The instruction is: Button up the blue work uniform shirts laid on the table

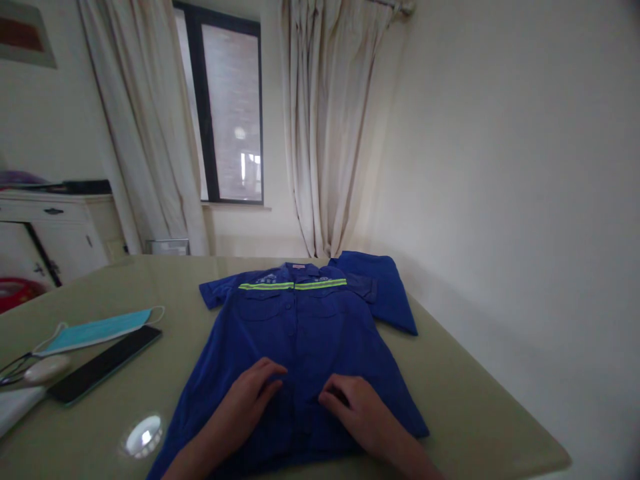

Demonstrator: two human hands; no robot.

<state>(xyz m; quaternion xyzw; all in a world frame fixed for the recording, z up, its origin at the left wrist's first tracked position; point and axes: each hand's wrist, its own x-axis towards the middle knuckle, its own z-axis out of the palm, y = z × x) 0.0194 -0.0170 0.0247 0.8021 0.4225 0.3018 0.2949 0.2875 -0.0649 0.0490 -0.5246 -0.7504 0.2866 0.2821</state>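
A blue short-sleeved work shirt [320, 340] lies front up and spread out on the table, its collar at the far end. Across its chest runs a yellow-green reflective stripe [267, 287], and buttons go down the middle. My left hand [253, 393] is over the lower left of the shirt front, thumb and fingers apart, holding nothing that I can see. On the other side of the button line, my right hand [357, 410] has its index finger curled toward the thumb. Whether cloth is between those fingertips is hidden.
Folded blue cloth [393, 293] lies by the right sleeve, partly under it. On the left of the pale green table [190, 320] are a face mask [100, 330], a black phone [107, 363] and a computer mouse [47, 369]. A wall [500, 200] borders the right.
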